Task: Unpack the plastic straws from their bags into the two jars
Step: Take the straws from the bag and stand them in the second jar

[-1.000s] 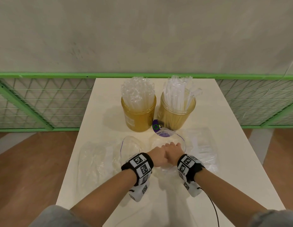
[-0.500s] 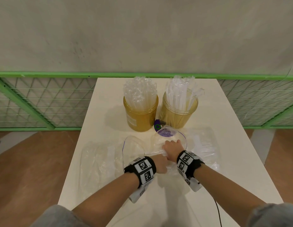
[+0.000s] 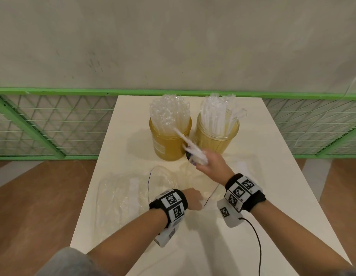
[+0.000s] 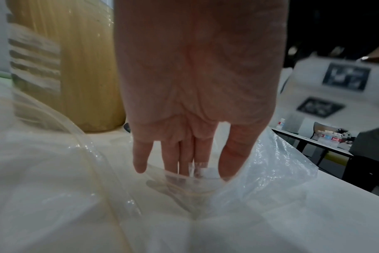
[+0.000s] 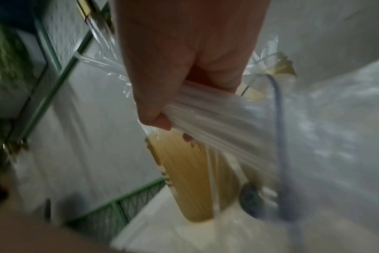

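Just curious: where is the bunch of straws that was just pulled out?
In the head view, the right hand grips the bunch of straws mid-table, just before the two jars.

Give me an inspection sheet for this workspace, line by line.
Surface: white table.
Job's things: left jar and right jar, both holding straws; emptied bags lying flat.
Clutter: small purple item by the jars, unclear.
Grippers: left hand presses a bag with straight fingers; right hand grips a straw bundle.
Cables: black wire from the right wrist.
Surroundings: green mesh fence, plain wall.
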Demonstrator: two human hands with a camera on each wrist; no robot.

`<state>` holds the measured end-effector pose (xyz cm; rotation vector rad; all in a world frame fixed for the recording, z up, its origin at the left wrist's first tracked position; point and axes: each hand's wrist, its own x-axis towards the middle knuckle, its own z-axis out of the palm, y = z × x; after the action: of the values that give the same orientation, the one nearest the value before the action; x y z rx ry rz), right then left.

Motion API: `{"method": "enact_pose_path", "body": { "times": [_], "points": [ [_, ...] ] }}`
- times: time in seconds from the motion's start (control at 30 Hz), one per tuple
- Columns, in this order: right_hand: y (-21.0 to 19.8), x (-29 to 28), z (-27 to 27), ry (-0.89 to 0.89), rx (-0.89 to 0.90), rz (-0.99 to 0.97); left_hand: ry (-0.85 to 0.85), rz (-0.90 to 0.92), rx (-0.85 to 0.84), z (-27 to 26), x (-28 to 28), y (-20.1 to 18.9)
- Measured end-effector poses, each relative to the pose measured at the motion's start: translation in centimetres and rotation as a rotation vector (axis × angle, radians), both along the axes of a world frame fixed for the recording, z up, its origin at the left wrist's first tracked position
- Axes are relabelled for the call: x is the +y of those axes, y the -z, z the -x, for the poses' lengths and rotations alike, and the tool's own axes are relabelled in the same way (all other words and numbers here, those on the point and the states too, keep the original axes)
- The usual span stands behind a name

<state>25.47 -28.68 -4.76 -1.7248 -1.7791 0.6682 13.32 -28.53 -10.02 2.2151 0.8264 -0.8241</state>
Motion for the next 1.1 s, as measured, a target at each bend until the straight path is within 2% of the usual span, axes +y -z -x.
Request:
{"method": "enact_pose_path", "body": {
  "times": [0.17, 0.27, 0.33, 0.43, 0.53, 0.6, 0.63, 0.7, 0.77, 0.87, 0.97, 1.03, 1.1],
  "points": [
    [-3.5, 0.5, 1.2, 0.251, 0.365, -0.265, -0.004, 0.010, -0.006, 0.4, 0.1, -0.9],
    [-3.7, 0.2, 1.6, 0.348, 0.467, -0.331, -0.142, 0.002, -0.042, 0.9, 1.4, -2.4],
    [-2.8, -0.2, 1.8, 0.419, 0.495, -0.324, -0.245, -0.087, -0.102, 1.0, 3.0, -4.7],
    [-1.8, -1.1, 2.5, 0.491, 0.520, -0.328, -0.486, -0.258, -0.403, 0.6, 5.1, -9.1],
    [-1.2, -1.2, 3.4, 0.475, 0.528, -0.308, -0.715, -0.242, -0.929, 0.0, 5.4, -13.9],
    [-0.9, -1.0, 4.0, 0.478, 0.515, -0.266, -0.670, -0.105, -1.276, -0.4, 4.6, -16.6],
    [-0.7, -0.9, 4.3, 0.480, 0.513, -0.256, -0.604, -0.038, -1.394, -0.7, 4.1, -17.4],
    [-0.7, -0.7, 4.7, 0.467, 0.527, -0.254, -0.485, -0.022, -1.502, -1.3, 3.4, -17.9],
    [-1.0, -0.7, 5.0, 0.459, 0.540, -0.269, -0.446, -0.105, -1.535, -2.0, 3.0, -17.8],
    [-1.1, -0.8, 4.9, 0.502, 0.605, -0.239, -0.525, -0.220, -1.567, -2.4, 3.0, -16.3],
    [-0.9, -0.7, 4.5, 0.571, 0.634, -0.152, -0.510, -0.365, -1.419, -2.1, 3.3, -13.9],
    [-0.8, -0.5, 4.5, 0.563, 0.550, -0.153, -0.458, -0.396, -1.294, -1.8, 3.4, -12.0],
    [-0.7, -0.3, 4.6, 0.538, 0.380, -0.151, -0.458, -0.358, -1.234, -1.4, 3.4, -10.2]
  ]
}}
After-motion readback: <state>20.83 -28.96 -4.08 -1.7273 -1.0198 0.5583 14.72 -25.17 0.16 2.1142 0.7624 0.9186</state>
